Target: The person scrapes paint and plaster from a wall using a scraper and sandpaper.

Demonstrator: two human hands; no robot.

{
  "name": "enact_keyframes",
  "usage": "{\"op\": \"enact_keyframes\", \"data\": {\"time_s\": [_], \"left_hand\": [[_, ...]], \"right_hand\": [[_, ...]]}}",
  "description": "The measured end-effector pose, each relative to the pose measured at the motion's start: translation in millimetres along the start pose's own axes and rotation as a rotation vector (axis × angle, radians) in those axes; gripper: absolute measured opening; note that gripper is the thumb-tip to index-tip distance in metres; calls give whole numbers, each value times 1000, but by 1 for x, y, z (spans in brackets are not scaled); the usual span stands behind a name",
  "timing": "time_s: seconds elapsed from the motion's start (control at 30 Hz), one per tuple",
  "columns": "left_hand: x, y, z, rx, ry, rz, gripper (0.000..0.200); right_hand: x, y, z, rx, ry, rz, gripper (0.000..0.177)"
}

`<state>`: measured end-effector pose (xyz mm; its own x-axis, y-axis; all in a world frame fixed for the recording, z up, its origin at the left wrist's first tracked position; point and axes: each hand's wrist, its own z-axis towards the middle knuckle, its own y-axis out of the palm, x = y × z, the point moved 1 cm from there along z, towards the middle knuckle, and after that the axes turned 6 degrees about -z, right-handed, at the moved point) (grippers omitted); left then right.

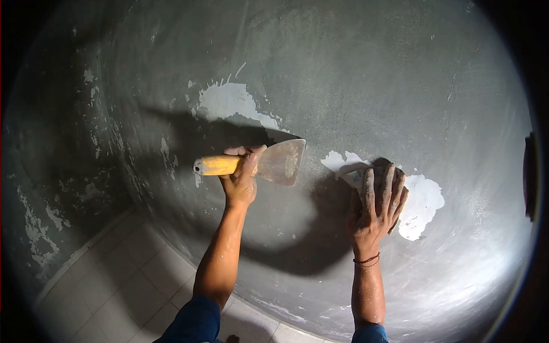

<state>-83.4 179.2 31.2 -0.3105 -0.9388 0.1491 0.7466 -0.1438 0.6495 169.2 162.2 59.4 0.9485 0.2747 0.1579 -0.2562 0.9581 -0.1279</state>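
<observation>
Scraper (280, 162), wide flat metal blade, yellow handle (218, 166), in the left hand (240, 183) in front of a grey wall (349, 97). Grip clamped around the handle near the blade; butt end of the handle points left, blade points right, its face smeared and worn. Whether the blade touches the wall: cannot tell.

Right hand (374, 208) well apart to the right, back of the hand showing, fingers pointing up and slightly spread, dusty pale over the knuckles. It holds a thin grey sheet (353, 176) against the wall; the sheet's left part sticks out beside the index finger, and its material is unclear. Thin brown bracelet (367, 260) on that wrist.

White patch (422, 207) just beside the right hand, on its right, ragged edges. Second patch (230, 100) higher on the wall, above the scraper. Smaller pale flecks farther left. Dark shadows around both hands. Tiled floor (134, 280) at lower left, meeting the wall's foot. Blue sleeves (194, 320) on both arms.
</observation>
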Motion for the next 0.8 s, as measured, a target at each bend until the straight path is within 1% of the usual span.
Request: {"op": "enact_keyframes", "data": {"time_s": [0.1, 0.17, 0.23, 0.27, 0.3, 0.37, 0.4, 0.43, 0.5, 0.53, 0.6, 0.63, 0.7, 0.77, 0.8], "left_hand": [[10, -10, 1, -16, -76, 143, 22], [11, -10, 11, -20, -48, 65, 21], [-1, 7, -6, 59, -46, 79, 19], [-2, 7, -7, -79, 32, -35, 17], [2, 5, -7, -76, 30, -33, 17], [13, 2, -1, -63, -56, 203, 17], [16, 1, 4, -28, -34, 131, 18], [11, 8, 1, -30, -30, 131, 18], [-4, 24, -13, 123, -243, 169, 19], [-8, 31, -18, 126, -238, 168, 19], [-14, 49, -33, -259, 26, 248, 21], [-12, 34, -29, -199, -9, 455, 23], [6, 14, -20, 37, -88, 195, 24], [13, -7, -13, 13, 84, 76, 25], [10, -3, -11, 5, 80, 71, 25]], "right_hand": [[4, -2, -2, -8, -10, 13, 44], [6, -3, -4, -10, -22, 37, 44], [3, -2, -4, -7, -12, 15, 44], [2, -2, -3, -5, -6, -11, 44], [1, -3, -4, -9, -7, -9, 44], [4, -4, -3, -20, -18, 19, 44], [6, -4, -2, -16, -23, 18, 44], [6, -3, -1, -4, -25, 19, 45], [1, -1, -4, 3, -20, 35, 45], [0, -1, -3, -2, -12, 31, 45], [4, -5, -3, -28, 1, 41, 46], [6, -5, -4, -11, -15, 38, 44], [10, -6, -5, -26, -36, 39, 44], [8, -4, -6, 6, -23, 62, 43], [8, -3, -5, -2, -12, 51, 44]]}}
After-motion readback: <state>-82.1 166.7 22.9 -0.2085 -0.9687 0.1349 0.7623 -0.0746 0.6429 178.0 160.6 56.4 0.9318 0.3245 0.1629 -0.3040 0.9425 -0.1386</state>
